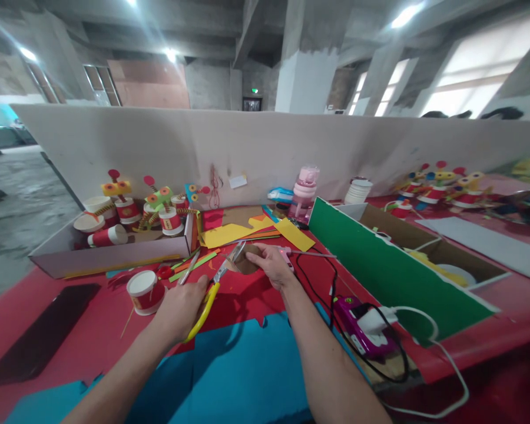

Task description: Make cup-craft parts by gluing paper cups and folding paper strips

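Both hands are occupied: the left hand [183, 307] grips yellow-handled scissors [215, 290], while the right hand [271, 265] pinches a small brown piece [246, 267] beside the blades, over the red table [256, 296] — whether they have bitten in is hard to tell. Cutting cleanly likely calls for short snips, the right hand turning the piece, fingertips clear of the blade line. It looks like stiff, matt card. At six o'clock lies a flat blue sheet [247, 371]; at nine, a round red-and-white cup [145, 294]. Farther out come angular yellow paper offcuts [229, 234] at twelve, a straight-sided green-walled box [380, 271] at three and cup figures [171, 222] in a pale box [128, 260] at ten. Behind everything — a plain, flat partition [256, 141].
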`<state>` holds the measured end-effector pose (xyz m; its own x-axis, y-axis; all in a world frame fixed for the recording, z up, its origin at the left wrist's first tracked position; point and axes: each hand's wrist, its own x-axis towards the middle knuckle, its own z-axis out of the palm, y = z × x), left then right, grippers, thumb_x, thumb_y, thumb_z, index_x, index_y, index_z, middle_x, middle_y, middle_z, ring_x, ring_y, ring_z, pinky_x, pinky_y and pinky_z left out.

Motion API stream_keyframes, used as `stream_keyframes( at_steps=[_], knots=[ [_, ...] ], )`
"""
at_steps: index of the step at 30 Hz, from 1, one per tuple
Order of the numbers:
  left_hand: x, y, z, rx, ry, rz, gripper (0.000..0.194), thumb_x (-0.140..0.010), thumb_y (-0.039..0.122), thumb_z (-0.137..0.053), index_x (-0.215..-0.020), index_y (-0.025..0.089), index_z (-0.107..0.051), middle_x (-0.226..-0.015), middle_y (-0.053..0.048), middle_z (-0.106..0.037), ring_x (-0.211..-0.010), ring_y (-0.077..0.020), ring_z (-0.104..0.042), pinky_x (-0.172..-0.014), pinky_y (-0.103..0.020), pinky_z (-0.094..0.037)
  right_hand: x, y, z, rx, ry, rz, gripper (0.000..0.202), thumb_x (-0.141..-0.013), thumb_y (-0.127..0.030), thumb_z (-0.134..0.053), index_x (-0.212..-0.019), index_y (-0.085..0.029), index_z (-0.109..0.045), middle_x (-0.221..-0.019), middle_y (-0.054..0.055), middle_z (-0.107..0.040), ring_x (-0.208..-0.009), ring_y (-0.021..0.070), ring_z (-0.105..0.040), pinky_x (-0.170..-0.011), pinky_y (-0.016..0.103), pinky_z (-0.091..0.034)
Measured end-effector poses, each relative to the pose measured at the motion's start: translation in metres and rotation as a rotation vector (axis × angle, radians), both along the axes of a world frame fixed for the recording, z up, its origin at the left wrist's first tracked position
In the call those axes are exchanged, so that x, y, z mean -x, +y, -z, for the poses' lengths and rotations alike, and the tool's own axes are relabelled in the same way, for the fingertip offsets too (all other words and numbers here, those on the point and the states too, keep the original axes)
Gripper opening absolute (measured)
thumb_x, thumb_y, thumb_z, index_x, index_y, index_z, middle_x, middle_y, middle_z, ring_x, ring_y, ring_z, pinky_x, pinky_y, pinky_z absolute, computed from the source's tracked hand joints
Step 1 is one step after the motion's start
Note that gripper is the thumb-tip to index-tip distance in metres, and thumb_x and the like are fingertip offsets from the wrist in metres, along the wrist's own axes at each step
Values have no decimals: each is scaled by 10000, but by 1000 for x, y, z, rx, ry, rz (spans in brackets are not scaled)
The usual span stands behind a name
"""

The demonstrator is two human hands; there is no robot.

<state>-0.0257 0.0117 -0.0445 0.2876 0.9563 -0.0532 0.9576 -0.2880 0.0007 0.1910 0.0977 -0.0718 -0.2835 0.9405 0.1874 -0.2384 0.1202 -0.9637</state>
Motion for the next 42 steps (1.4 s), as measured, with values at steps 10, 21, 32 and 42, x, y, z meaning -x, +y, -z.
stream_keyframes(
  at_steps=[10, 21, 32, 42],
  knots=[
    [1, 0, -1, 15, -4, 21, 238, -892, 263, -333, -1074, 167, -452, -886, -140, -667, -814, -316, -659, -636, -362, -452, 0, -2, -4, -12, -16, 24, 265, -658, -364, -746, -867, -207, -702, -802, 12, -703, -735, 175, -623, -720, 292, -469],
    [1, -2, 2, -3, -33, 19, 242, -901, 259, -331, -1070, 160, -472, -862, -131, -670, -794, -293, -665, -643, -346, -453, -4, -4, -13, -80, -153, -25, 177, -673, -334, -716, -799, -212, -687, -716, -12, -658, -682, 161, -574, -654, 272, -435],
    [-13, 2, 6, -40, -51, -67, 335, -879, 210, -315, -1171, 125, -455, -865, -148, -684, -830, -302, -675, -671, -362, -473, 33, -3, 8, 129, 284, 237, 356, -614, -341, -789, -913, -188, -673, -849, 25, -723, -761, 176, -655, -791, 331, -501],
    [-6, 2, 5, -25, -125, -14, 348, -855, 216, -358, -1169, 116, -466, -924, -158, -680, -884, -315, -658, -704, -376, -475, 23, -2, 9, 94, 140, 219, 329, -601, -342, -803, -855, -166, -690, -797, 28, -722, -722, 172, -645, -710, 296, -493]
  ],
)
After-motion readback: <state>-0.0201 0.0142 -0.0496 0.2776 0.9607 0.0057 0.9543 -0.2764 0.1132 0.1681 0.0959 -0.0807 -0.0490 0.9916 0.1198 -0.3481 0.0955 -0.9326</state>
